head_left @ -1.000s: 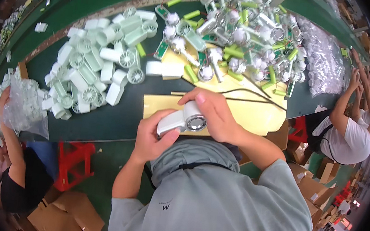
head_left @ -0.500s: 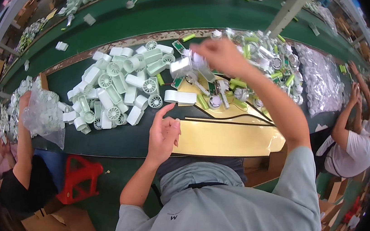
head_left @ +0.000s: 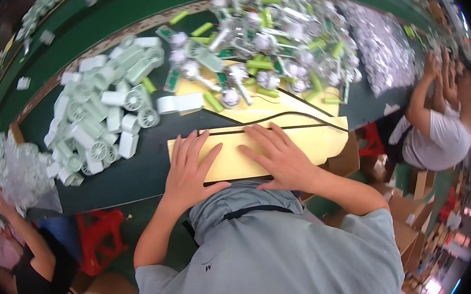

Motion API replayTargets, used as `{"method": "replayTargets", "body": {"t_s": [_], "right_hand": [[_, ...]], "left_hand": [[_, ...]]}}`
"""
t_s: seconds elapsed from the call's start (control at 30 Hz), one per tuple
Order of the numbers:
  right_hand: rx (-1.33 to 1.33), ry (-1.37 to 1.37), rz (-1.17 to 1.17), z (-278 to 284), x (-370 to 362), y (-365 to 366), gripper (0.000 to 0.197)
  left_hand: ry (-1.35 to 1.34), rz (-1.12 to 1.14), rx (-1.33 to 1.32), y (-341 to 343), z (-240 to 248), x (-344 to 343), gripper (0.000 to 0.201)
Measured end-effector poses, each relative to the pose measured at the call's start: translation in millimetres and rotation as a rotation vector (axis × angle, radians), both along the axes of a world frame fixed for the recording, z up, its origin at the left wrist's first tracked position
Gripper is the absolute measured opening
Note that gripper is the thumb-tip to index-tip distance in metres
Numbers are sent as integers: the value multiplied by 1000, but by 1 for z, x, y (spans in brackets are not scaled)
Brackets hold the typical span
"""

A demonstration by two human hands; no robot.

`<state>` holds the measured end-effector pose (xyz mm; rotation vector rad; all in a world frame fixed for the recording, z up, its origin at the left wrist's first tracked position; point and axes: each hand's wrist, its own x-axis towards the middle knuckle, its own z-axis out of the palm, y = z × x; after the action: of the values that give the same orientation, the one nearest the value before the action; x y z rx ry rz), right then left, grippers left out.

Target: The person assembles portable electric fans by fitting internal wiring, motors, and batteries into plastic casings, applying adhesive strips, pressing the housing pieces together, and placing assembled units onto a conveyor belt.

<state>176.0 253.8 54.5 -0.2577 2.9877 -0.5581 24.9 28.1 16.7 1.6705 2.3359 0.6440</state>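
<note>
A yellow sheet (head_left: 227,159) lies along the near edge of the table in front of me. My left hand (head_left: 189,168) rests on its left end, fingers stretched and spread, holding nothing. Flat on the sheet farther right is my right hand (head_left: 283,159), its fingers also apart and nothing in them. A black strip or cord (head_left: 308,116) curves across the sheet just beyond the right fingertips. Past the hands sit a pale housing piece (head_left: 181,102), white fan-like assemblies (head_left: 231,96) and bright green cylinders (head_left: 213,101).
Pale green plastic housings (head_left: 100,109) are heaped at left. A pile of clear parts, wires and green cylinders (head_left: 295,35) spreads behind the sheet, beside clear plastic bags (head_left: 374,47). Co-workers sit on both sides. A red stool (head_left: 102,239) and cardboard boxes (head_left: 341,159) stand below table level.
My right hand has come down from the parts pile onto the yellow sheet. My left hand has uncurled and now lies flat on it. The view has turned and shifted.
</note>
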Motion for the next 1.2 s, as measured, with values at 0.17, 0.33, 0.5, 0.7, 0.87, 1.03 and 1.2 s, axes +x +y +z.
{"method": "replayTargets", "body": {"t_s": [0.17,0.33,0.5,0.7,0.87,1.03,1.2], "right_hand": [[226,213,-132,-32,37,-11,61],[20,261,-298,-42,117,8,53],[25,129,-767,-140,249,70,50],[-207,219,-1243,-207,281,98,18],[-267,123,-1560,-225,294,118,25],[-319,-38,-1731,-248,306,135,36],[-8,200,-1712,-265,291,123,42]], "left_hand": [[-1,-175,2,16,4,12,79],[-122,-280,115,37,21,10,69],[-76,-216,261,60,4,6,57],[32,-326,249,82,5,5,47],[67,-354,239,90,-1,6,44],[88,-404,234,100,0,7,43],[136,-431,223,108,1,5,39]]}}
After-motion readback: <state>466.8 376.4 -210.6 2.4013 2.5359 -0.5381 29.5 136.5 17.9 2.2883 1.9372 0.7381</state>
